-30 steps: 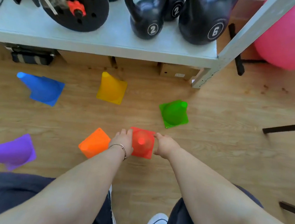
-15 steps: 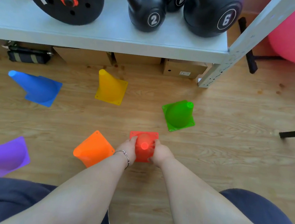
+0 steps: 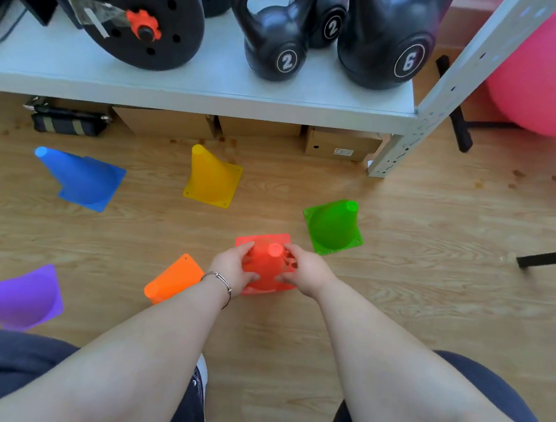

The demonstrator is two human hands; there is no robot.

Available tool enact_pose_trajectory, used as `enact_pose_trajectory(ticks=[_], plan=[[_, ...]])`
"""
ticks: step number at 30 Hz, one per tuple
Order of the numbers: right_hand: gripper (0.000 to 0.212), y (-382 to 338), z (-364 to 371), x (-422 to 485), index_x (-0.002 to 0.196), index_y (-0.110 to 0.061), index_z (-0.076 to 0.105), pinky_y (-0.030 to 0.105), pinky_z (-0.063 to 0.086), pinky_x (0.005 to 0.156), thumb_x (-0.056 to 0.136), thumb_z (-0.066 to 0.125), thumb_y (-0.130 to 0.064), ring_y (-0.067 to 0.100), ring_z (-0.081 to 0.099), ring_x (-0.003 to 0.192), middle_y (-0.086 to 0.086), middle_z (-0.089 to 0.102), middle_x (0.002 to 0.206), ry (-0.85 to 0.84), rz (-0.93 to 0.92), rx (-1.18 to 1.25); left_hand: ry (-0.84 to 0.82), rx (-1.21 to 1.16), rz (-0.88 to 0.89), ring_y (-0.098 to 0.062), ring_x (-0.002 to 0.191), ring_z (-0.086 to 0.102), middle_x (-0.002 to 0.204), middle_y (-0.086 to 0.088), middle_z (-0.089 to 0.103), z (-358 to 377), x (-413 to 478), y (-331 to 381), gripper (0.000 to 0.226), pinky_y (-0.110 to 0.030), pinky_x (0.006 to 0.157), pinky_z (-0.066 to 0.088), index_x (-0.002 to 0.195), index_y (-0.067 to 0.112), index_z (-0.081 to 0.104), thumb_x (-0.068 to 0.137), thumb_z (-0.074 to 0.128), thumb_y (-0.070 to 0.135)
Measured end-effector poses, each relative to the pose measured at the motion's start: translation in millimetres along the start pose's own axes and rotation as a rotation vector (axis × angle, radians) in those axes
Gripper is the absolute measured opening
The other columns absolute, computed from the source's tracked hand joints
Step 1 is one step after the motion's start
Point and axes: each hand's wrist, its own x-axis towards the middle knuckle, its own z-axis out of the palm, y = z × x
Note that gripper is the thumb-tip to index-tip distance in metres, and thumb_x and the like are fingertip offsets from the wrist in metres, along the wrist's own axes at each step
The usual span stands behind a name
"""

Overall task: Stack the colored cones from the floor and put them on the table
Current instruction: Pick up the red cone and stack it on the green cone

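A red cone [image 3: 267, 265] stands upright on the wooden floor in the middle of the view. My left hand [image 3: 232, 269] grips its left side and my right hand [image 3: 308, 271] grips its right side. Around it stand an orange cone [image 3: 173, 279] just left of my left wrist, a green cone [image 3: 333, 227] to the right, a yellow cone [image 3: 211, 177] behind, a blue cone [image 3: 79, 177] at the far left and a purple cone [image 3: 13, 300] at the left edge.
A grey metal table [image 3: 213, 86] runs across the top, loaded with black kettlebells [image 3: 276, 44] and a weight plate [image 3: 135, 16]. Cardboard boxes [image 3: 341, 144] sit under it. A pink exercise ball [image 3: 553, 72] is at the right; a black bar [image 3: 549, 259] lies on the floor.
Both hands went from the cone's base edges to closing around its body. The view has come closer and shifted slightly.
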Motion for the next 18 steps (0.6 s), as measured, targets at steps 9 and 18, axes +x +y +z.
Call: enact_pose_trajectory(ticks=[9, 18], plan=[[0.083, -31, -103, -34, 0.142, -0.019, 0.050, 0.032, 0.046, 0.104, 0.070, 0.085, -0.038, 0.019, 0.060, 0.121, 0.005, 0.065, 0.132, 0.096, -0.158, -0.101, 0.112, -0.151, 0.146, -0.011, 0.100, 0.066, 0.118, 0.004, 0.070, -58, -16, 57, 0.070, -0.022, 0.089, 0.049, 0.132, 0.029, 0.058, 0.068, 0.085, 0.026], [0.081, -26, -194, -38, 0.142, -0.023, 0.049, 0.036, 0.049, 0.102, 0.071, 0.085, -0.034, 0.017, 0.060, 0.119, 0.002, 0.065, 0.131, 0.198, -0.140, -0.144, 0.199, -0.112, 0.309, -0.006, 0.102, 0.065, 0.120, 0.011, 0.069, -74, 8, 139, 0.067, -0.021, 0.092, 0.048, 0.130, 0.033, 0.059, 0.067, 0.083, 0.038]])
